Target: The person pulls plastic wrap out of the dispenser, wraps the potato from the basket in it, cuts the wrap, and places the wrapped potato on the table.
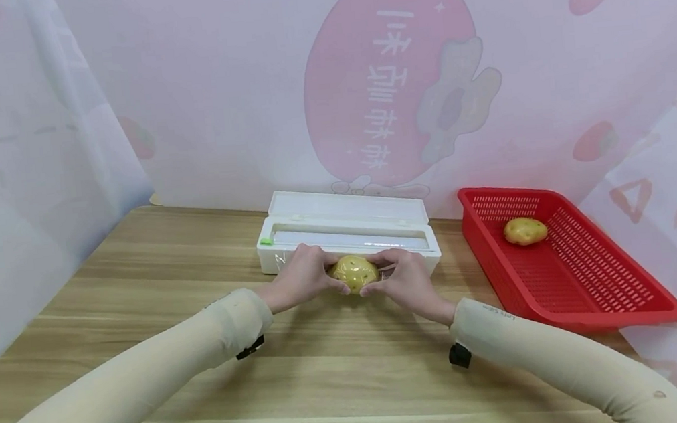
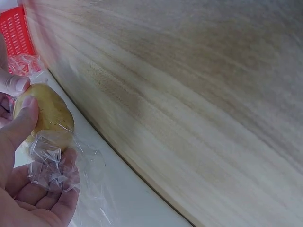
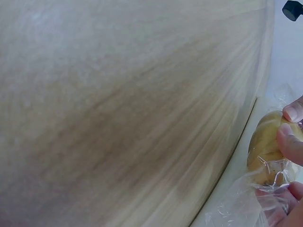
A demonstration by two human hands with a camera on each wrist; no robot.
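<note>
A yellow potato (image 1: 354, 272) is held between both hands just in front of the white box. My left hand (image 1: 303, 278) grips its left side, thumb on the near face. On the other side my right hand (image 1: 408, 284) grips it, thumb also in front. In the left wrist view, clear plastic film (image 2: 49, 161) is bunched at the end of the potato (image 2: 49, 111) over the left fingers. The right wrist view shows crumpled film (image 3: 272, 177) around the potato (image 3: 266, 144) near the right fingers.
Behind the hands stands a white film box (image 1: 347, 241), its lid raised and a roll inside. To the right, a red basket (image 1: 562, 279) holds another potato (image 1: 525, 231). A printed curtain hangs behind the wooden table (image 1: 330, 387).
</note>
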